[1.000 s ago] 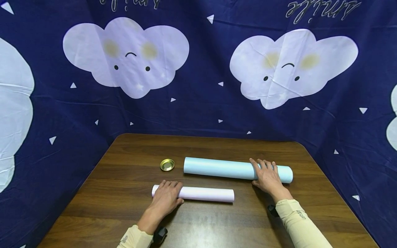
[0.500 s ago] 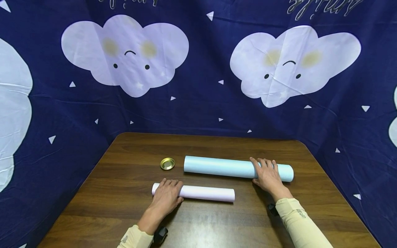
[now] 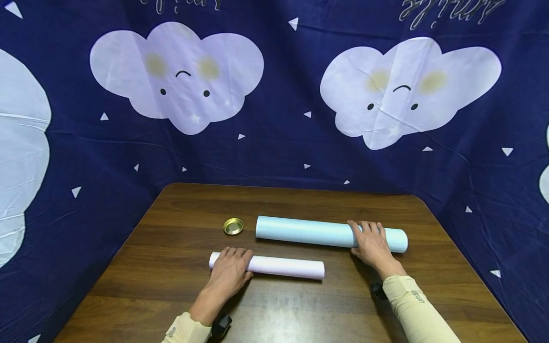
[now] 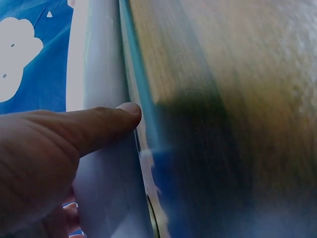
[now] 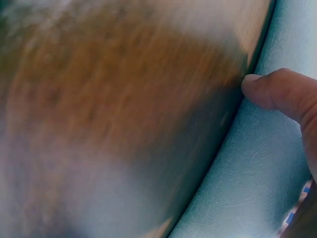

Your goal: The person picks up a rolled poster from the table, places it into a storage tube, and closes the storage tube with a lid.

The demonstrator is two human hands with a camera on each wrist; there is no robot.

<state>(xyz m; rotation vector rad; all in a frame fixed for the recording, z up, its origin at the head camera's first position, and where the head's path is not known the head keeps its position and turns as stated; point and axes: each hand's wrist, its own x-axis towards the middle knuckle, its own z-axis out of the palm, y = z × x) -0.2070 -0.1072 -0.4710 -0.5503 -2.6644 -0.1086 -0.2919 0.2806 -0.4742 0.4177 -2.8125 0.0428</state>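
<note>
My left hand holds a white paper roll near its left end, fingers draped over the far side and thumb against the near side. In the left wrist view the thumb presses along the roll's lower edge, with fingertips peeking out beyond. Farther back lies a longer, thicker light blue roll. My right hand grips that one toward its right end. Up close, the blue roll's surface looks finely creased, and the right thumb sits where it meets the table.
A small round gold lid, shallow like a dish, rests to the left of the blue roll. The wooden table has rounded back corners. A dark blue cloth printed with clouds hangs behind it.
Both hands stay in place on their rolls, and neither roll visibly moves on the table. Only the head view shifts slightly.
</note>
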